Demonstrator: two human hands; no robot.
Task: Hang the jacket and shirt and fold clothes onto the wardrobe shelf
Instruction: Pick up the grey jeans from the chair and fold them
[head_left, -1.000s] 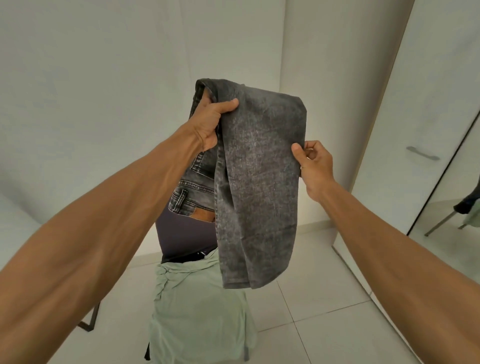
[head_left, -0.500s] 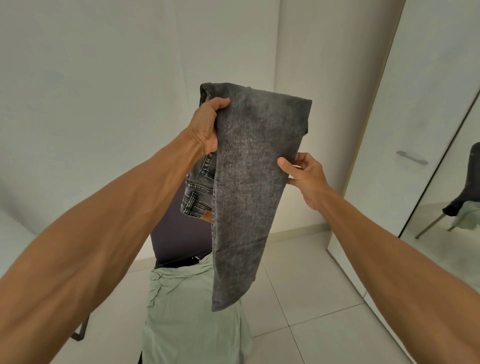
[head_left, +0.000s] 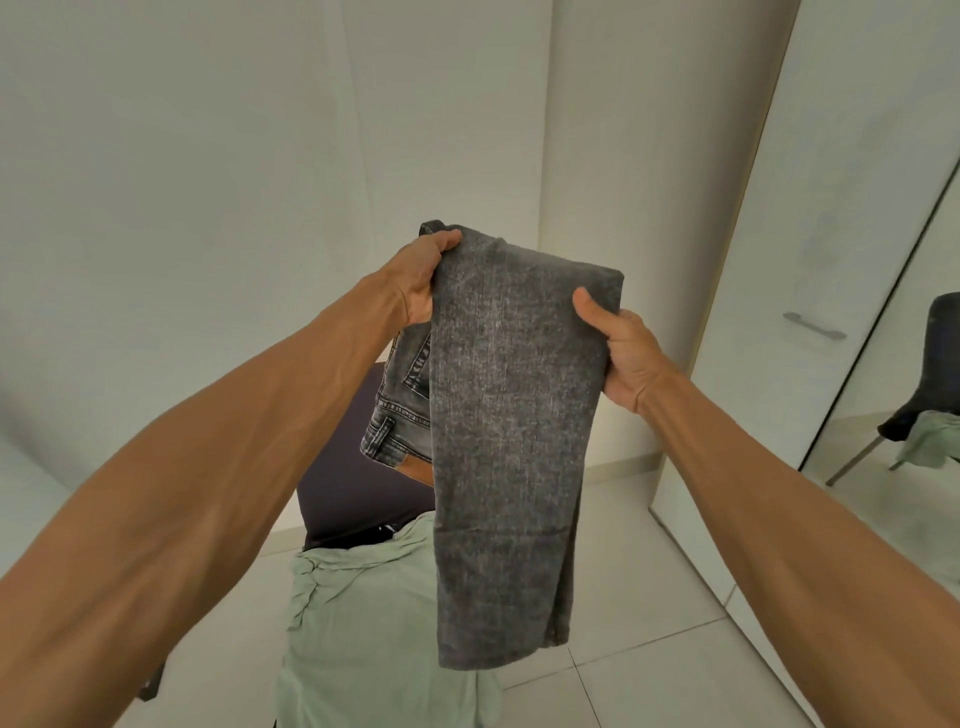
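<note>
A pair of grey washed jeans (head_left: 509, 415), folded over lengthwise, hangs in the air in front of me. My left hand (head_left: 421, 280) grips the fold at its upper left corner. My right hand (head_left: 621, 348) grips the right edge a little lower, thumb on the front of the cloth. The waistband and a back pocket show behind the legs at the left. Below, a pale green garment (head_left: 363, 634) lies over a dark chair (head_left: 353, 488).
White walls meet in a corner behind the jeans. A white wardrobe door (head_left: 810, 291) with a metal handle (head_left: 813, 326) stands at the right, beside a mirror (head_left: 914, 415) reflecting the chair. The floor is pale tile (head_left: 639, 603).
The jeans have come lower in view. My right hand moved from pinching the right edge to gripping it, with the thumb across the front.
</note>
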